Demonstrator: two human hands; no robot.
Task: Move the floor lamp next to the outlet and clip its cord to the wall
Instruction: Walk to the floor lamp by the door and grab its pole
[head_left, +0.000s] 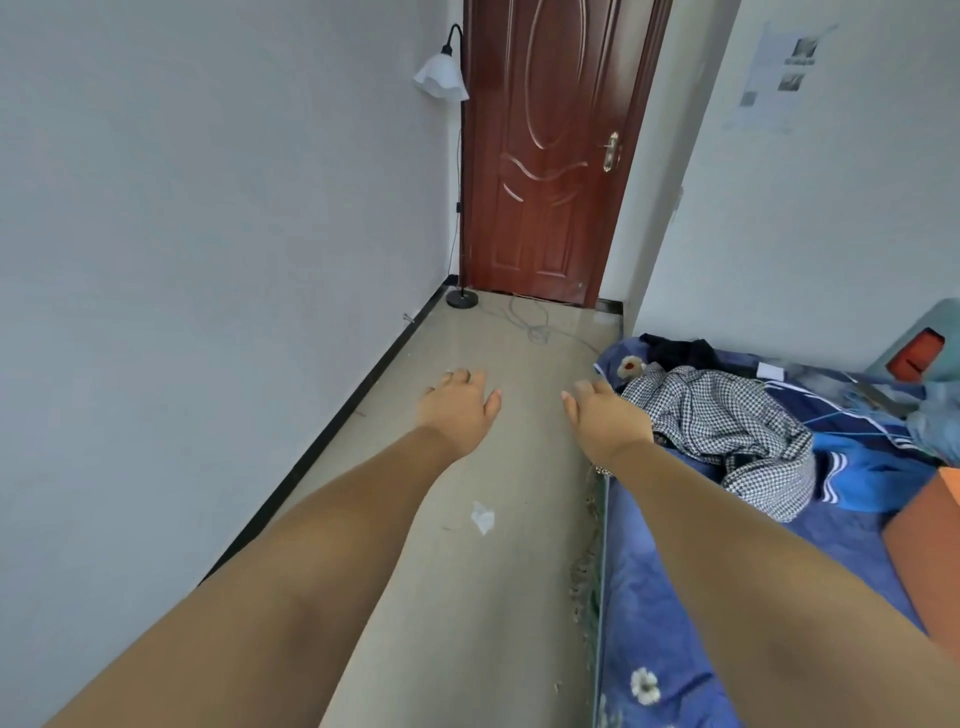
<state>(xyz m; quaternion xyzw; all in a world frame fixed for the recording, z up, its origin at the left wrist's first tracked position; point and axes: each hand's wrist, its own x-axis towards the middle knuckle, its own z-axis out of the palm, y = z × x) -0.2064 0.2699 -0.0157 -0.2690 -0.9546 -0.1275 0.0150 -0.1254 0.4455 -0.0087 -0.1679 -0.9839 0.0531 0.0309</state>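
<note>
The floor lamp (459, 171) stands upright in the far corner, between the left wall and the door, with a thin black pole, a round black base and a white flared shade bent leftward. Its cord (531, 322) lies in loose loops on the floor in front of the door. My left hand (460, 408) and my right hand (605, 418) reach forward over the floor with arms outstretched, palms down, fingers loosely spread, and both are empty. Both hands are well short of the lamp. No outlet shows clearly.
A reddish-brown wooden door (556, 150) closes the far end of the narrow passage. A bed with blue bedding (675, 597) and a checkered garment (727, 431) fills the right side. A white scrap (483, 517) lies on the beige floor. A small clip-like object (409, 317) sticks from the left wall near the baseboard.
</note>
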